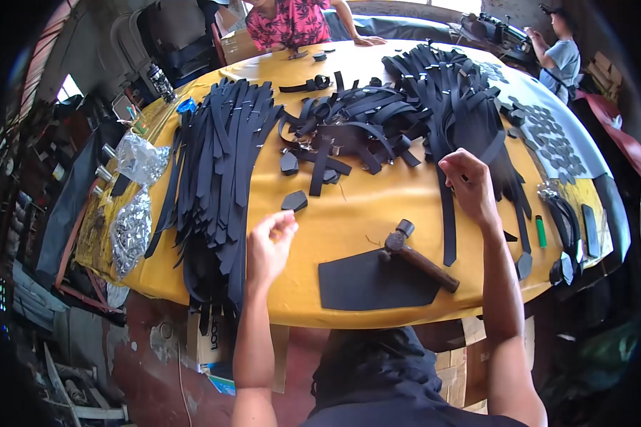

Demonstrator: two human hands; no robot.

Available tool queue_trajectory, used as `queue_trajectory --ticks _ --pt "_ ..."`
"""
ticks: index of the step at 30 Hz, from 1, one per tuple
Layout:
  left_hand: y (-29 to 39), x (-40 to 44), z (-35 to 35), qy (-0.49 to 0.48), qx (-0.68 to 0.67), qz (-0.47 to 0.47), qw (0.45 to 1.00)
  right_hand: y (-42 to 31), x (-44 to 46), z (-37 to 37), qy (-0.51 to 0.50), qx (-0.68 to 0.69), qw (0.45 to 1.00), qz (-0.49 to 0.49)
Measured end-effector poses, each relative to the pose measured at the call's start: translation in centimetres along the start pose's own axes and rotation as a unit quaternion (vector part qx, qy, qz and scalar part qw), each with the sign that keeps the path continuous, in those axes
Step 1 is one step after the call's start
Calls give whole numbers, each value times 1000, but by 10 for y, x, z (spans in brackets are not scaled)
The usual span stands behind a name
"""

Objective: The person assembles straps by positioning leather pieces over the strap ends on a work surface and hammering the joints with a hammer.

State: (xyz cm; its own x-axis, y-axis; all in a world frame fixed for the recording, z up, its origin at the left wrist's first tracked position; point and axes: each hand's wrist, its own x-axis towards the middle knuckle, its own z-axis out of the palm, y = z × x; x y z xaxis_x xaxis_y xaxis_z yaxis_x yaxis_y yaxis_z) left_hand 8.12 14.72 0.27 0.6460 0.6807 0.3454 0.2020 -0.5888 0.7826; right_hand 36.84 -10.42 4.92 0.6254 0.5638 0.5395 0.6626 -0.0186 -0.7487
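Note:
My left hand [269,248] is over the yellow-covered table with thumb and fingers drawn together; what they hold, if anything, is too small to make out. Just beyond its fingertips lies a small black cut piece [294,201]. My right hand [470,186] is raised on the right, fingers curled in a pinch whose contents I cannot make out. A long black strap [449,231] passes close to those fingers, and I cannot tell whether they touch it. Between my forearms, a hammer [421,265] with a wooden handle rests partly on a flat black sheet [363,285].
Long black straps [221,164] pile at left, with more straps [470,107] at right and tangled straps [363,117] with metal fittings mid-table. Bags of metal parts [131,231] lie left, a green lighter [541,232] right. One person [288,25] leans opposite; another [563,53] stands far right.

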Motion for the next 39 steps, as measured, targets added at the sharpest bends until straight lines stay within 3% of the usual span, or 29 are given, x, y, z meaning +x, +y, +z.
queue_trajectory --ticks 4,7,10,16,22,34,37,39 --pt "-9 51 5 -8 68 2 998 38 -9 1 9 37 999 35" --pt "-21 68 18 10 241 27 970 38 -17 -5 47 85 995 34" --pt "-18 73 21 -40 287 -17 957 40 -20 -6 70 104 991 42" --pt "-12 73 23 -51 267 -62 960 28 -25 -3 74 79 992 64" --pt "-17 75 26 -16 268 -22 963 34 -26 3 60 73 993 77" --pt "-10 76 15 -73 216 -75 971 37 -25 7 48 76 991 97" --pt "-18 66 8 -94 125 -60 986 39 -26 9 41 77 991 100" --pt "-20 56 8 -70 71 66 993 41 -26 9 30 84 990 105"
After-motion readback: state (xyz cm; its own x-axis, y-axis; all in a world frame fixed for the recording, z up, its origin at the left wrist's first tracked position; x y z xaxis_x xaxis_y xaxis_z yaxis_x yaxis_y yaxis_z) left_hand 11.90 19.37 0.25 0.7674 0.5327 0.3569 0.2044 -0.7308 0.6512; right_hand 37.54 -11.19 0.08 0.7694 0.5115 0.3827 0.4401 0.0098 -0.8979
